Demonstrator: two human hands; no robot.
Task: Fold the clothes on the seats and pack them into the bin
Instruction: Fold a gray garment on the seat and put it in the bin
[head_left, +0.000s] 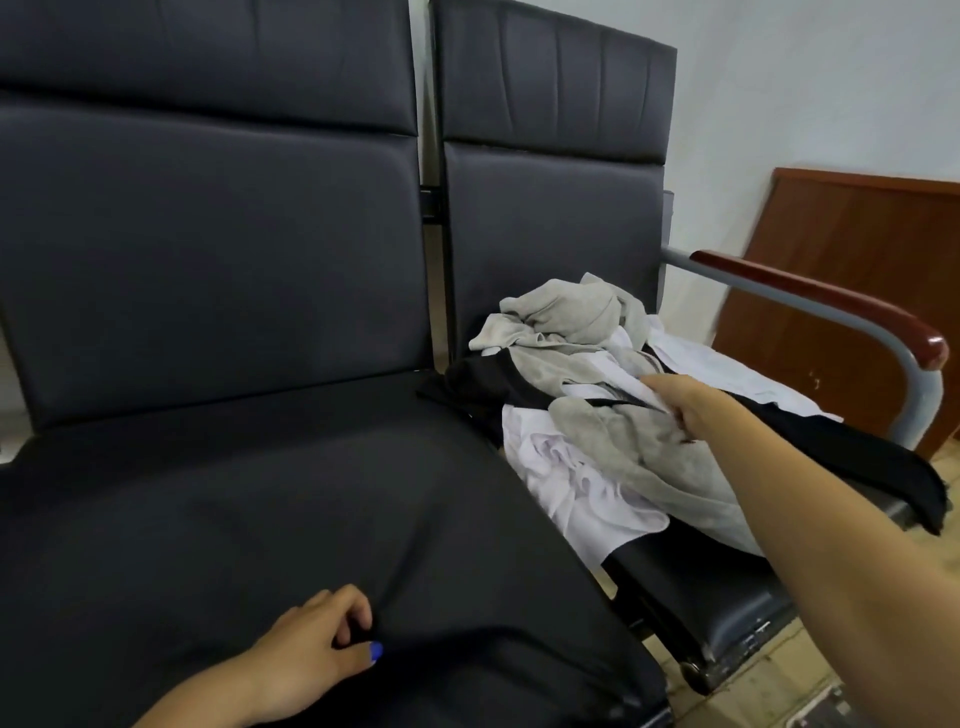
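My right hand (675, 402) reaches into the clothes pile (597, 415) on the right seat (727, 597), fingers buried in fabric, grip unclear. My left hand (311, 649) pinches black cloth (311, 493) spread over the left seat.

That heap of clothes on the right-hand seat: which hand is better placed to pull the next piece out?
The right hand. It is already in the clothes pile, its fingers on the white and grey fabric. The left hand is down at the near edge of the left seat, pinching the black garment spread there.
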